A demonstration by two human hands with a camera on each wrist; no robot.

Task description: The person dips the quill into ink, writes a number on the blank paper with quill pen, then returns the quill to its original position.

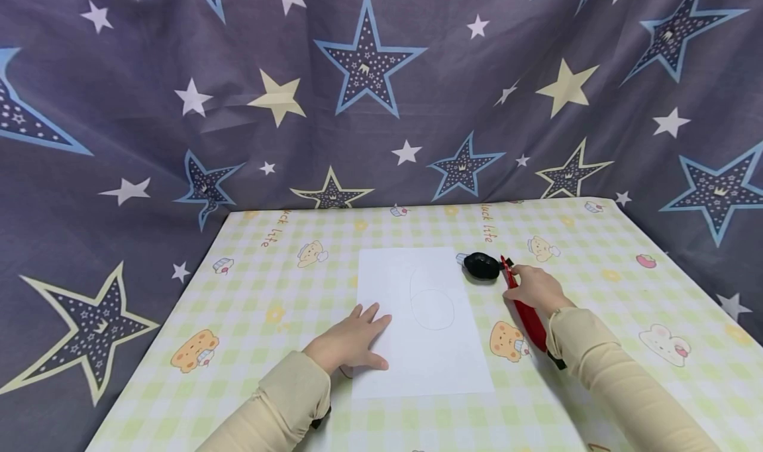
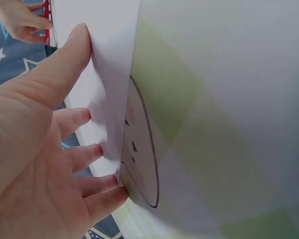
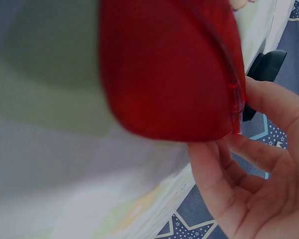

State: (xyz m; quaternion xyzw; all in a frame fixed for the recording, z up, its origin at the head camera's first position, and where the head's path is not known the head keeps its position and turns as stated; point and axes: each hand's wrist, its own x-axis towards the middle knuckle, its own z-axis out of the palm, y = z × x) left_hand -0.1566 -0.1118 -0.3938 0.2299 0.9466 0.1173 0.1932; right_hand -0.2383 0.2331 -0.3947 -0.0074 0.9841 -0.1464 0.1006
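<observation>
A white sheet of paper (image 1: 429, 362) lies on the checked tablecloth, with a faint curved outline like a figure 6 drawn on it. My left hand (image 1: 353, 339) rests on the sheet's left edge, fingers spread. In the left wrist view the thumb and fingertips of that hand (image 2: 55, 134) touch the paper. Right of the sheet, my right hand (image 1: 539, 287) pinches the far end of a long red glossy item (image 1: 529, 321) with a rounded body; its kind is unclear. In the right wrist view its red body (image 3: 164, 74) hides part of the fingers.
A black rounded object (image 1: 481, 266) sits between the paper's upper right corner and my right hand. The tablecloth (image 1: 268, 352) bears printed cartoon pictures. Behind the table hangs a dark curtain (image 1: 238, 48) with stars, which also lines both sides.
</observation>
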